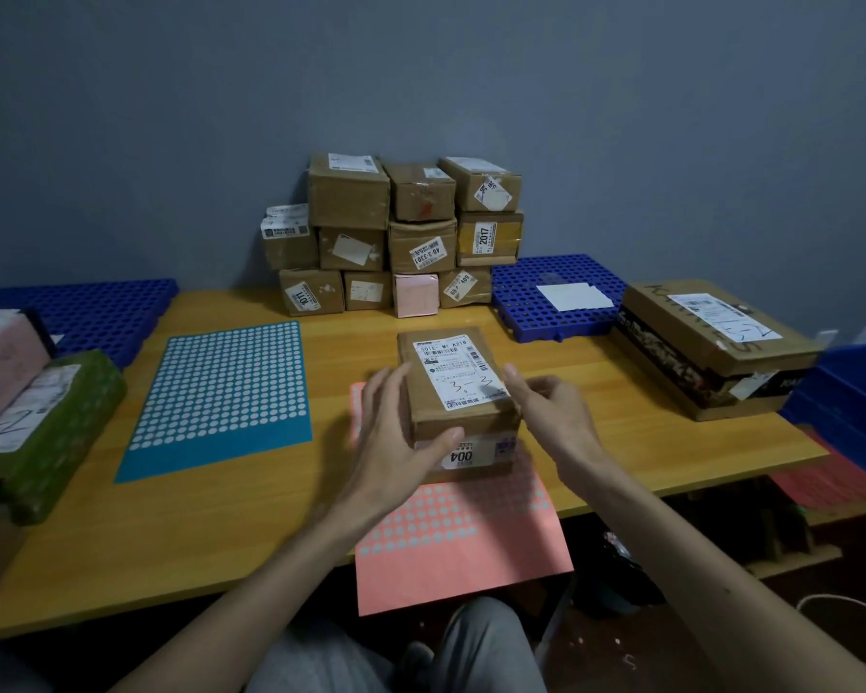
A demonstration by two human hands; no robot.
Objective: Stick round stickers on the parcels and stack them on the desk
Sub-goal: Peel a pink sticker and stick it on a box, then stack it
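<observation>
The wooden desk (221, 532) carries a stack of parcels (396, 237) beyond both hands, against the wall, so much of the stacking looks done. A large cardboard box (711, 352) far right of the right hand and a green parcel (56, 427) far left of the left hand seem to wait their turn. A blue sticker sheet (221, 392) lies just left of the left hand. A pink sticker sheet (451, 552) lies under both hands.

On it, between the hands, stands the brown parcel (453, 387); no round sticker shows on it. The left hand (401, 437) lies straight-fingered against its side, thumb on the near face. The right hand (546, 412) is loosely bent just beside it; whether it grips cannot be told.
</observation>
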